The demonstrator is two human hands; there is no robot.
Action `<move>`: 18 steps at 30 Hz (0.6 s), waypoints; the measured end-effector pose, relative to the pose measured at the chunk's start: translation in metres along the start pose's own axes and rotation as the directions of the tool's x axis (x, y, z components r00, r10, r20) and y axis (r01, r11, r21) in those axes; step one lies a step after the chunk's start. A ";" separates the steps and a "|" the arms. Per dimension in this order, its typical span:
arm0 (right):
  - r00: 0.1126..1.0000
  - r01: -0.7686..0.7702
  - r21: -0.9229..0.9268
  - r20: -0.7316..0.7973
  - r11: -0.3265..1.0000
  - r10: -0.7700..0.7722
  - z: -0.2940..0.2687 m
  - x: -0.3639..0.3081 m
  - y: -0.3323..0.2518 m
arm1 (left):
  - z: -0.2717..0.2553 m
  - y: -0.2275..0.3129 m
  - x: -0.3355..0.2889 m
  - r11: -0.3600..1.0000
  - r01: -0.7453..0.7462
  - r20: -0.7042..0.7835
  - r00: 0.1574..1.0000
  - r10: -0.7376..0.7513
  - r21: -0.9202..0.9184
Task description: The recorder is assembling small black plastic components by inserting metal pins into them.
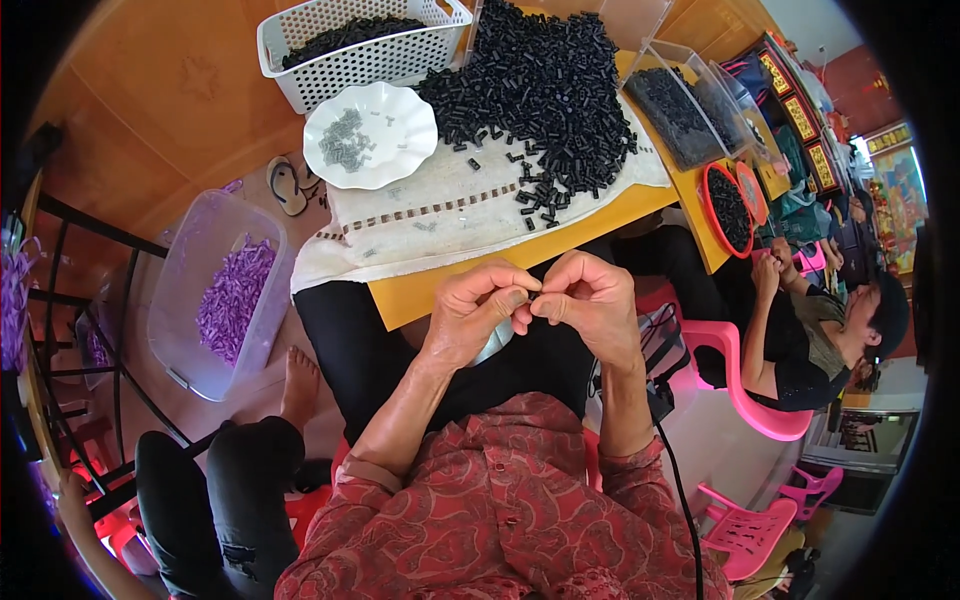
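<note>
My left hand [470, 315] and right hand [590, 300] pinch a tiny black piece [532, 297] together at the fingertips, above my lap, just short of the tabletop [430, 290]. It looks light, stiff, easily dropped; best gripped by its ends.

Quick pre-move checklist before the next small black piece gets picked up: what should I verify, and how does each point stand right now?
1. Both hands free of the table: ok. The left hand and right hand meet over the lap, fingertips pinched together.
2. What the grip holds: cannot tell; anything between the fingertips is too small to see.
3. Supply of black pieces within reach on the white cloth: ok, a large heap.
4. White scalloped dish of small grey parts upright and stocked: ok.
5. Stray pieces near the cloth edge: not ok, several lie scattered apart from the heap.
6. White basket stable at the table's far side: ok.
</note>
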State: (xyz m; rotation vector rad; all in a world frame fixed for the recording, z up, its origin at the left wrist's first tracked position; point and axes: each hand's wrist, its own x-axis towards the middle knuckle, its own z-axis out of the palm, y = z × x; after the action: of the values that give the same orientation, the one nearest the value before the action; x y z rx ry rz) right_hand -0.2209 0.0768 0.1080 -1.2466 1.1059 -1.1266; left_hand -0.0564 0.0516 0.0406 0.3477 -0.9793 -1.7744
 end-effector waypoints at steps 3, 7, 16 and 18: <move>0.998 0.059 0.030 -0.024 0.998 -0.058 0.007 -0.002 -0.006 | 0.004 0.001 -0.001 0.998 -0.008 -0.015 1.000 0.008 -0.055; 0.968 0.248 -0.030 -0.034 0.968 -0.249 0.024 -0.006 -0.010 | 0.010 0.016 -0.001 0.971 -0.016 -0.062 0.998 0.002 -0.238; 0.909 0.405 -0.148 -0.046 0.902 -0.415 0.033 -0.003 0.000 | 0.003 0.021 -0.008 0.959 0.010 -0.055 0.998 -0.026 -0.284; 0.911 0.397 -0.128 -0.062 0.909 -0.407 0.036 -0.001 0.005 | 0.002 0.021 -0.010 0.959 0.004 -0.076 0.997 -0.027 -0.282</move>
State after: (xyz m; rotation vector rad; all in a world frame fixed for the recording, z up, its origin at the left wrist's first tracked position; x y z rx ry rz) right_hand -0.1854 0.0818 0.1041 -1.5766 1.0122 -1.4546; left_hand -0.0402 0.0585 0.0558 0.2431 -0.6573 -1.8695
